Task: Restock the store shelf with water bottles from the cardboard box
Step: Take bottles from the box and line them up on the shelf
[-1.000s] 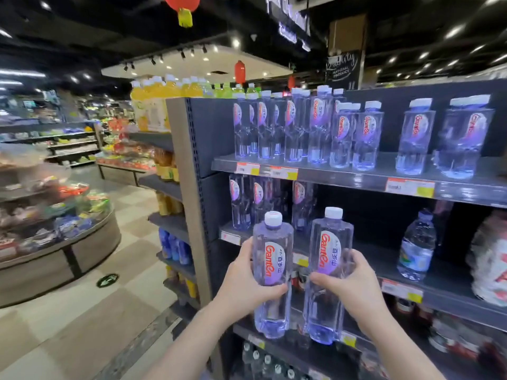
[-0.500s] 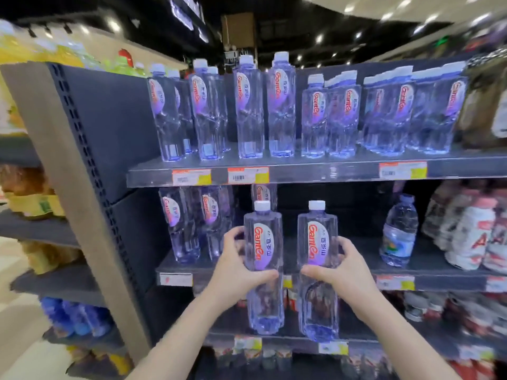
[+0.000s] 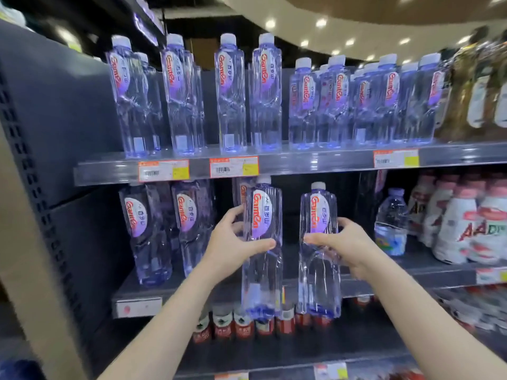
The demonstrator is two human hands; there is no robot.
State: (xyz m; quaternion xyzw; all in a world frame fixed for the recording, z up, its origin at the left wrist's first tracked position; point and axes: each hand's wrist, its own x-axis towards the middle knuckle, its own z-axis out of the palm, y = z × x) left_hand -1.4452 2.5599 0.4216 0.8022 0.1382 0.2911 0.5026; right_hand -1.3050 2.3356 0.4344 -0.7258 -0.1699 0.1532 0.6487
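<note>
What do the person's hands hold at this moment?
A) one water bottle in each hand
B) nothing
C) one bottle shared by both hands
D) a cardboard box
A: the left hand grips the left bottle, the right hand grips the right bottle, both upright.

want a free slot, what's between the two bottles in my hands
Head view: nothing between the left bottle and right bottle, only dark bare middle shelf behind.

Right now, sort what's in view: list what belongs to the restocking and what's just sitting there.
Job:
left hand, gripping the left bottle
right hand, gripping the right bottle
middle shelf
matching bottles already shelved

Just there:
small blue-label bottle
white drink bottles
red cans
price tags
</note>
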